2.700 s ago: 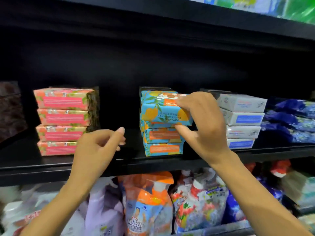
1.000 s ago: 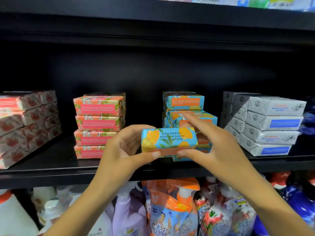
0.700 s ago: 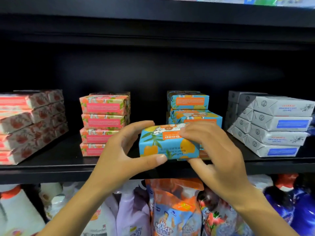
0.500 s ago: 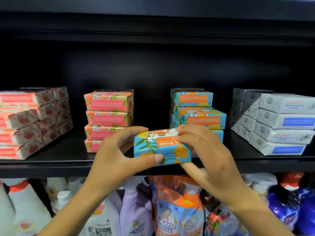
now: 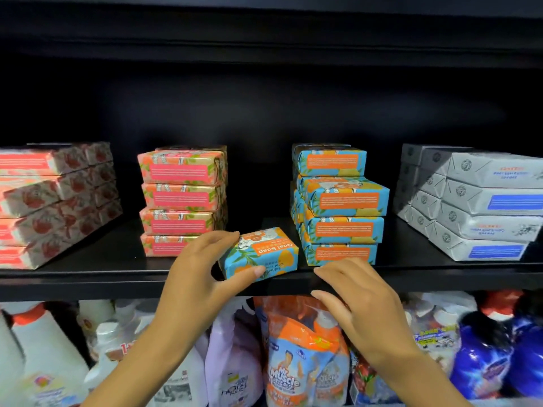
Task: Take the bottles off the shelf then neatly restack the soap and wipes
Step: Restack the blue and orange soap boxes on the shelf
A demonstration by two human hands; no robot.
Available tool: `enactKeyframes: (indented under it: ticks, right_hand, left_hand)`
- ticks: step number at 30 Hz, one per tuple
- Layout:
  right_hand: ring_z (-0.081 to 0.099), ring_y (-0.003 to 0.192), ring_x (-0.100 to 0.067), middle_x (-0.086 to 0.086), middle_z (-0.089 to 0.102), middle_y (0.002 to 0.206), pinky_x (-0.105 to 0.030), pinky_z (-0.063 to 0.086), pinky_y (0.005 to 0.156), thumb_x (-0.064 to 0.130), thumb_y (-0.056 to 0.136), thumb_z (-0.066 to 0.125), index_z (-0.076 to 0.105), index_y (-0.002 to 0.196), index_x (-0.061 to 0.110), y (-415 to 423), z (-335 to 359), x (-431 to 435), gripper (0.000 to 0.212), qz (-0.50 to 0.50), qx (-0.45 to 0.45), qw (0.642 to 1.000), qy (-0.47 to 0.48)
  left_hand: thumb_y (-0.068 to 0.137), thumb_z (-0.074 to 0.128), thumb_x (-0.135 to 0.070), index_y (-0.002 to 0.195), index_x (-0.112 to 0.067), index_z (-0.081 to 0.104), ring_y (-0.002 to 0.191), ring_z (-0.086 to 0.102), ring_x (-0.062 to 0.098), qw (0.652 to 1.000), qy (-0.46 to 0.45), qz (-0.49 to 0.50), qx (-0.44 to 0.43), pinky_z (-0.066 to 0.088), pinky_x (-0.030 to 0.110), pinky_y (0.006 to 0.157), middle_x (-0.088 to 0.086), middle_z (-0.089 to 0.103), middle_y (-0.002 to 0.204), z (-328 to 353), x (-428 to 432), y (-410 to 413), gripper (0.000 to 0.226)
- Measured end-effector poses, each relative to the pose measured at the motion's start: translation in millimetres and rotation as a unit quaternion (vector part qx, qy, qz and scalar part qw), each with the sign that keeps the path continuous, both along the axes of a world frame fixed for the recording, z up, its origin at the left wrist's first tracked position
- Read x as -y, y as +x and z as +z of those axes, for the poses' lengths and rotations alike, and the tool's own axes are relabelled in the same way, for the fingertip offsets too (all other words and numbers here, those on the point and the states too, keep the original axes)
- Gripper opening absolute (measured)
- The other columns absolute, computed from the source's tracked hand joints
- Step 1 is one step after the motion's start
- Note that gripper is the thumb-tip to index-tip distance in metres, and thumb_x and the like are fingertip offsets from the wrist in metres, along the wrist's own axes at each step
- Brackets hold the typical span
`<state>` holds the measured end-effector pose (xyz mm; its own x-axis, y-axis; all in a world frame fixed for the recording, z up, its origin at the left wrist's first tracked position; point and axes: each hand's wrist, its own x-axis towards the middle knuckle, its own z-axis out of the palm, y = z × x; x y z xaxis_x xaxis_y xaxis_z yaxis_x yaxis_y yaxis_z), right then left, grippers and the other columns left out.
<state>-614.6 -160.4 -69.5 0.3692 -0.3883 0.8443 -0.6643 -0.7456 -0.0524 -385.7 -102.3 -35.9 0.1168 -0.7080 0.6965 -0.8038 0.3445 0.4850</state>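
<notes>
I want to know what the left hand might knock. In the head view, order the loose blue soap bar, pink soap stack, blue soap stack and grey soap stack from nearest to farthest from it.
1. loose blue soap bar, gripped by the left hand.
2. pink soap stack, just behind the hand.
3. blue soap stack, to the right.
4. grey soap stack, far right.
</notes>
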Motion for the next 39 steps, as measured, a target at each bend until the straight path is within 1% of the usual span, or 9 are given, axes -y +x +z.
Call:
enactKeyframes:
  ticks: [3,7,14,17,21,26,31,35,39]
  right_hand:
    - [0.049,0.083,-0.008,0.005,0.062,0.082,-0.021,0.041,0.074,0.036,0.081,0.054,0.069,0.087,0.015,3,0,3,0.027,-0.018,0.001,1.000,-0.007]
    - [0.047,0.076,-0.010,0.006,0.059,0.075,-0.016,0.037,0.064,0.033,0.069,0.068,0.066,0.077,0.017,6,4,6,0.018,-0.036,-0.009,0.999,-0.014]
    - [0.051,0.069,-0.010,0.008,0.057,0.071,-0.016,0.036,0.060,0.033,0.064,0.068,0.062,0.071,0.019,8,9,5,0.016,-0.038,-0.008,0.999,-0.007]
    - [0.046,0.072,-0.007,0.008,0.057,0.071,-0.016,0.036,0.061,0.032,0.064,0.069,0.063,0.070,0.019,9,8,6,0.016,-0.035,-0.003,0.999,-0.005]
    - [0.047,0.071,-0.008,0.008,0.057,0.072,-0.017,0.037,0.061,0.033,0.064,0.068,0.062,0.071,0.019,8,8,6,0.017,-0.031,-0.002,1.000,0.004]
    - [0.055,0.069,-0.012,0.008,0.057,0.073,-0.019,0.040,0.059,0.033,0.065,0.068,0.063,0.072,0.019,7,11,4,0.017,-0.019,-0.015,0.999,0.022]
    - [0.057,0.084,-0.009,0.009,0.062,0.087,-0.023,0.050,0.067,0.040,0.079,0.060,0.068,0.088,0.018,-3,18,-1,0.025,0.021,-0.013,0.999,0.043]
    - [0.055,0.102,-0.016,-0.004,0.062,0.106,-0.022,0.042,0.091,0.027,0.082,0.064,0.067,0.106,0.005,-19,53,2,0.032,0.026,0.071,0.995,-0.063]
    - [0.044,0.120,-0.012,-0.004,0.055,0.127,-0.021,0.035,0.102,0.042,0.078,0.064,0.052,0.129,0.008,-30,86,24,0.062,-0.018,0.008,1.000,-0.010]
  left_hand:
    - [0.077,0.060,-0.049,0.104,-0.007,0.072,0.100,0.055,0.022,0.983,-0.083,0.052,0.153,0.043,0.026,0.083,0.004,0.065,0.111,-3,4,-3,0.051]
    - [0.072,0.069,-0.020,0.093,-0.001,0.073,0.085,0.061,0.026,0.963,-0.136,0.085,0.219,0.047,0.030,0.073,0.010,0.071,0.093,-1,7,-9,0.028]
    - [0.065,0.073,-0.002,0.075,-0.003,0.070,0.065,0.067,0.029,0.959,-0.075,0.093,0.257,0.055,0.035,0.048,0.010,0.070,0.073,12,24,-17,0.011]
    - [0.053,0.082,0.009,0.069,-0.005,0.067,0.057,0.063,0.030,0.951,0.003,0.118,0.287,0.051,0.036,0.040,0.009,0.066,0.065,15,40,-16,0.026]
    - [0.050,0.085,0.005,0.067,-0.010,0.064,0.050,0.059,0.026,0.931,0.068,0.158,0.322,0.044,0.031,0.038,0.006,0.063,0.061,22,57,-20,0.031]
    - [0.089,0.056,-0.004,0.116,-0.013,0.061,0.097,0.062,0.025,0.927,0.112,0.182,0.308,0.047,0.032,0.072,0.006,0.065,0.110,28,68,-26,0.028]
    - [0.081,0.071,-0.015,0.098,-0.002,0.069,0.091,0.066,0.031,0.968,0.016,0.096,0.233,0.055,0.036,0.070,0.011,0.070,0.100,18,49,-24,0.021]
    - [0.087,0.048,-0.042,0.095,-0.014,0.071,0.083,0.066,0.019,0.985,-0.022,0.044,0.167,0.050,0.027,0.068,-0.002,0.072,0.090,-1,25,-26,0.037]
    - [0.091,0.042,-0.042,0.076,-0.018,0.071,0.072,0.065,0.017,0.983,-0.030,0.044,0.178,0.042,0.026,0.062,-0.006,0.069,0.075,-11,27,-26,0.040]
